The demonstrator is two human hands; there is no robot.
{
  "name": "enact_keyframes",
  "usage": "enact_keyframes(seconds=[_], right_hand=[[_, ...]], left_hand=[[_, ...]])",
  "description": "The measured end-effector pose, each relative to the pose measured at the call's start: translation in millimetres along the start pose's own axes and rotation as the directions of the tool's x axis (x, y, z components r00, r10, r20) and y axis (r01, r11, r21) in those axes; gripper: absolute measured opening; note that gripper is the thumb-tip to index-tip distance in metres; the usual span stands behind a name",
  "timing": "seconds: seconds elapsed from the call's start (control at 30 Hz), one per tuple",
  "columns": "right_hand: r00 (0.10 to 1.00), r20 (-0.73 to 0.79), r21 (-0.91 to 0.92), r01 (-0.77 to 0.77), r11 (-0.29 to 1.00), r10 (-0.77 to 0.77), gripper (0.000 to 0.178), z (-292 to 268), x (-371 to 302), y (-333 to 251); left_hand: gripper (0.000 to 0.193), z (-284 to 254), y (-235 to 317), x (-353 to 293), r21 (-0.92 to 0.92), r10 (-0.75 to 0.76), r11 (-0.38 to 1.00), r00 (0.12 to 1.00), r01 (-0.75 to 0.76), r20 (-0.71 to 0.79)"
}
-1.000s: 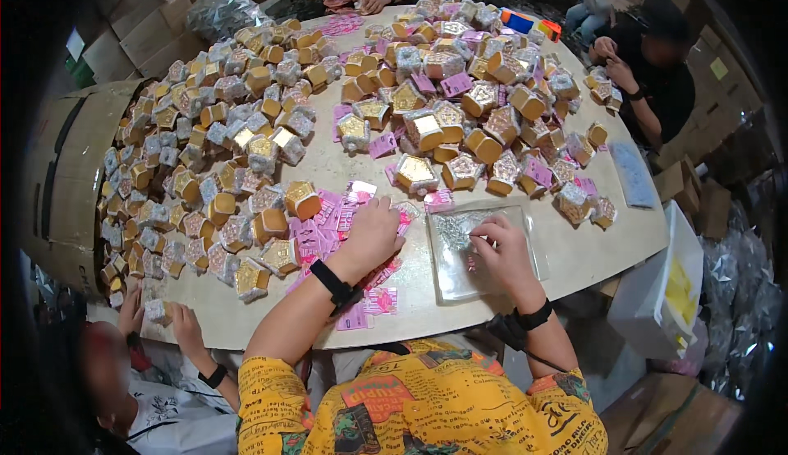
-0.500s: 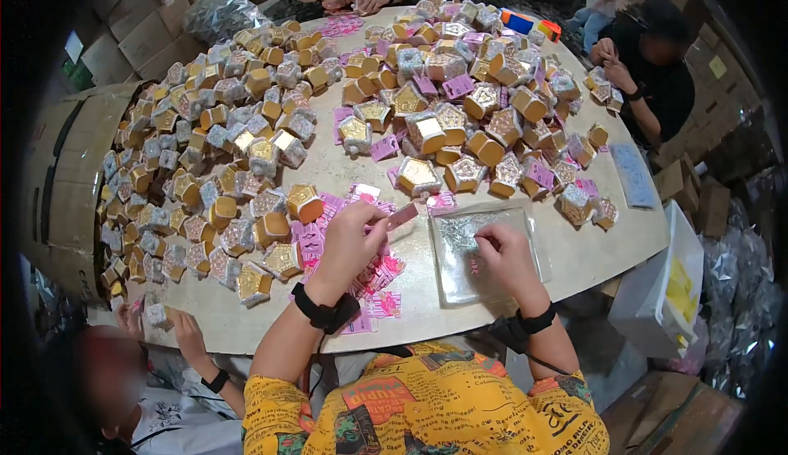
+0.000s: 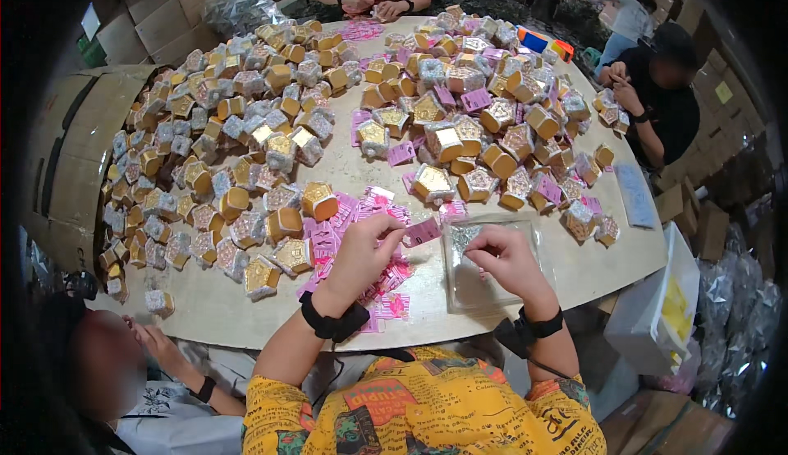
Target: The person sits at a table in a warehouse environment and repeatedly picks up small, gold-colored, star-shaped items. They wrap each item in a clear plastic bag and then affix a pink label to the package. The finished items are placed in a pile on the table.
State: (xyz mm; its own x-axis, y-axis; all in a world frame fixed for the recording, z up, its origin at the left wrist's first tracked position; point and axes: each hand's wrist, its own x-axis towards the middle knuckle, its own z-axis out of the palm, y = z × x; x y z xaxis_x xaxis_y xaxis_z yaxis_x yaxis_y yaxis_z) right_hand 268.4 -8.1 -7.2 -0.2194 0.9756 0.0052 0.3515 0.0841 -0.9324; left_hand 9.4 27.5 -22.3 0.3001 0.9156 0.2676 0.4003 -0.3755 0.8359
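The pink card (image 3: 423, 232) is a small flat slip, bright magenta with pale print too fine to make out, and it sits just below the centre of the frame, lifted a little off the round tabletop (image 3: 574, 278). The left hand (image 3: 361, 254) has it by one end: thumb and forefinger are pinched together on the card, the other fingers curled loosely under. Beneath that hand lies a loose scatter of more pink cards (image 3: 386, 287) (dozens, overlapping each other).

Just right of the card, the right hand (image 3: 505, 259) rests over a clear plastic tray (image 3: 476, 287) that lies flat on the table. Its fingers are bent inward with the tips close together above something silvery in the tray; whether they actually grip anything I cannot tell. Both wrists wear black bands.

Beyond the hands, the upper half of the frame is crowded with small gold and silver boxes (image 3: 283, 223), heaped thickest toward the left. Other people sit around the table at the top, the upper right and the lower left.
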Motion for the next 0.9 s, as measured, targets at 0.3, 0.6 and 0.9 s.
enact_keyframes(seconds=[0.3, 0.6, 0.9], right_hand=[[0.908, -0.188, -0.303, 0.310, 0.901, -0.375, 0.006, 24, 19, -22], [0.698, -0.071, -0.653, 0.508, 0.562, -0.713, 0.017, 28, 23, -9], [0.538, 0.230, -0.783, 0.597, 0.174, -0.811, 0.037, 27, 10, -7]], left_hand=[[0.010, -6, 9, -12, 0.094, 0.135, 0.988, 0.987, -0.126, -0.088], [0.011, -10, 10, -15, -0.051, 0.013, 0.999, 1.000, -0.013, 0.007], [0.019, 7, 23, -4, -0.363, -0.115, 0.909, 0.960, 0.204, 0.254]])
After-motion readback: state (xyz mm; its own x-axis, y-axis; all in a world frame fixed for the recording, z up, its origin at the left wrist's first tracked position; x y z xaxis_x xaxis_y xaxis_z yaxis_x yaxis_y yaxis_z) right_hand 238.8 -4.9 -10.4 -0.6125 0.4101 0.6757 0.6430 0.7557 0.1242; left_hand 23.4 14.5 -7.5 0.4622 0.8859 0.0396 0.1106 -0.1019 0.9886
